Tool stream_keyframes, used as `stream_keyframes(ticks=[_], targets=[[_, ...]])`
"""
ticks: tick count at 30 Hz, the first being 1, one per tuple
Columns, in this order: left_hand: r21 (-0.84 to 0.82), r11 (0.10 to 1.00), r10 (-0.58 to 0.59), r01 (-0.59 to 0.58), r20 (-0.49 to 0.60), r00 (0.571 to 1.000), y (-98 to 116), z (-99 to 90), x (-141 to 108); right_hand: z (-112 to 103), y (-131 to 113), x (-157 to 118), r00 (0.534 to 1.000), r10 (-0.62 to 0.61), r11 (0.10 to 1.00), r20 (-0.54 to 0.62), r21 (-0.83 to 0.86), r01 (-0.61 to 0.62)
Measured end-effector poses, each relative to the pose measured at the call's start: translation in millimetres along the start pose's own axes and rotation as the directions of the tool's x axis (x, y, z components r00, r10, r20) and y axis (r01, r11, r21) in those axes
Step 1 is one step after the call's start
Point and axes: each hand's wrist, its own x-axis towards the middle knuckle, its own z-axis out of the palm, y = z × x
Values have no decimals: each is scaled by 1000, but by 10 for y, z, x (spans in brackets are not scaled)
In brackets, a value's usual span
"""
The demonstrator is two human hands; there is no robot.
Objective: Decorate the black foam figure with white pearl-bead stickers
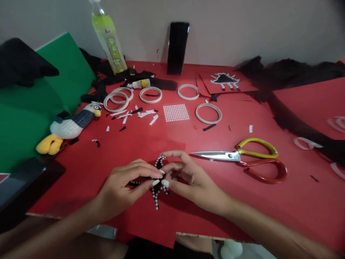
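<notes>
A black shape edged with small pearl beads lies on a red sheet near the table's front edge. Both hands meet over its middle and cover part of it. My left hand comes from the left, its thumb and fingers closed at the centre of the shape. From the right, my right hand has its thumb and fingertips pressed in at the same spot, with the forefinger curved over the top. Whatever is between the fingertips is too small to make out.
Scissors lie right of my right hand. Behind are a bead sheet, tape rolls, paper scraps, a glue bottle, a drink bottle, a phone, a plush bird and a beaded black piece.
</notes>
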Motion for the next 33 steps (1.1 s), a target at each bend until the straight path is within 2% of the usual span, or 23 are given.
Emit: stream_keyframes(ticks=[4,13,17,19,22,24,27,30,33], targets=[[41,998,44,-43,-22,999,26,3,-1,-23,-20,24,996,86,978,27,189,-89],[179,976,127,-126,3,992,76,-15,13,-33,-29,39,997,78,979,-19,192,-73],[262,960,111,-99,-31,993,66,9,-29,-22,-30,35,999,39,994,-33,108,-35],[292,956,62,-43,-56,996,65,19,-51,-14,-34,27,999,8,1000,-42,27,-7],[263,964,-36,45,-38,999,66,26,-71,-6,-31,6,998,-51,985,-42,-167,44],[200,971,-137,134,1,991,65,24,-75,-3,-15,-14,992,-123,932,-33,-346,104],[110,954,-284,279,36,958,61,21,-79,1,28,-44,964,-262,780,36,-580,233],[76,933,-357,353,53,933,56,19,-87,11,66,-67,922,-362,623,134,-702,347],[56,918,-396,392,81,915,61,15,-92,24,75,-76,907,-386,544,169,-752,372]])
